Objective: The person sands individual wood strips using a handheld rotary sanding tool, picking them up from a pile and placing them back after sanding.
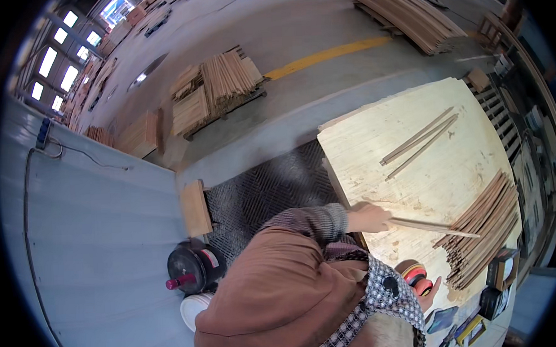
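Observation:
My left hand (370, 218) is closed round one end of a thin wooden strip (438, 228), just above the pale worktable (384, 187). The strip runs to the right, and its far end lies over a pile of similar brown strips (479, 233). Lower down, close to my body, my right hand (428, 296) grips a red and black power sander (417, 279) with a round pad. My sleeve and chest hide part of that hand. A few separate strips (418, 141) lie on the farther part of the table.
A dark box (502, 268) and a yellow-framed item (470, 331) sit at the table's near right. Black matting (260, 193) covers the floor to the left, beside a dark bottle-shaped container (195, 266). Pallets of stacked boards (215, 83) stand farther off.

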